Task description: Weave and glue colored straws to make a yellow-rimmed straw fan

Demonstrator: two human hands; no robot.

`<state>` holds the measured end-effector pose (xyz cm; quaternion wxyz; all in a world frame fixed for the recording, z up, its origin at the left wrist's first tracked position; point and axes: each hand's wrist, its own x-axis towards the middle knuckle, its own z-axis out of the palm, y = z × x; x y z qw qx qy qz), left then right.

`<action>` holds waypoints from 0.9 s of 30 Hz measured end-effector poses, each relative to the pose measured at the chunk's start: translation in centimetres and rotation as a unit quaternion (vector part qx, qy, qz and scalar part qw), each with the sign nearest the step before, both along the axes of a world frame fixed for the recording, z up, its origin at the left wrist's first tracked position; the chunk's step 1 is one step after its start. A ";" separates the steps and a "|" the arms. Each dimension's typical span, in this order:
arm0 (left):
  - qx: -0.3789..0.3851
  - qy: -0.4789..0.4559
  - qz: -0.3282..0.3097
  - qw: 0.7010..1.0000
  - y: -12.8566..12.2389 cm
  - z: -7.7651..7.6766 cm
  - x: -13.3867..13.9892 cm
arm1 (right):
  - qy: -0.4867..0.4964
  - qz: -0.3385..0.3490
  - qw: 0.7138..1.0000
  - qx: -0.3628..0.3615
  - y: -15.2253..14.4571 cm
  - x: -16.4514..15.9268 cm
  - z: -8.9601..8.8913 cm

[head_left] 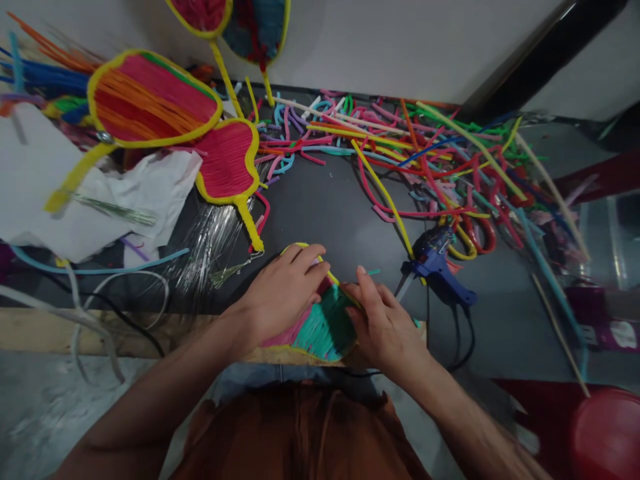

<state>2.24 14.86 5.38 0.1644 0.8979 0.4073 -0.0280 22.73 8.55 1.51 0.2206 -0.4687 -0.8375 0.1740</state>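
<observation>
the yellow-rimmed pink-and-teal panel [327, 327] lay at the grey table's [320, 200] near edge, under the left hand [280, 283] and just left of the right hand [387, 323]. left fingers lay together across it; right fingers bent at its right border, clamping unclear for both. its long axis was partly hidden.

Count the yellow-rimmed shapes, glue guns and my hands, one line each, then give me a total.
Yellow-rimmed shapes: 5 (pink-and-teal one, orange-and-red one, plain pink one, plus pink and blue ones cut off at the top)
Glue gun: 1
Hands: 2 (left hand, right hand)
Total: 8
</observation>
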 end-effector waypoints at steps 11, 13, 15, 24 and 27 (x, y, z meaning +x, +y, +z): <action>-0.009 -0.020 0.006 1.000 -0.1 -0.1 -0.1 | -0.050 0.025 0.998 0.021 -0.5 1.3 -0.7; -0.008 -0.019 0.006 1.000 0.0 -0.1 -0.1 | -0.046 0.028 0.998 0.020 -0.4 1.2 -0.6; -0.007 -0.019 0.002 1.000 0.0 -0.1 -0.1 | -0.050 0.037 0.998 0.011 -0.3 1.1 -0.5; -0.007 -0.023 -0.017 1.000 0.1 -0.2 -0.2 | -0.073 0.065 0.995 0.016 0.1 0.8 0.5; -0.011 -0.022 -0.015 1.000 0.1 -0.2 -0.2 | -0.077 0.070 0.995 0.007 0.2 0.9 0.4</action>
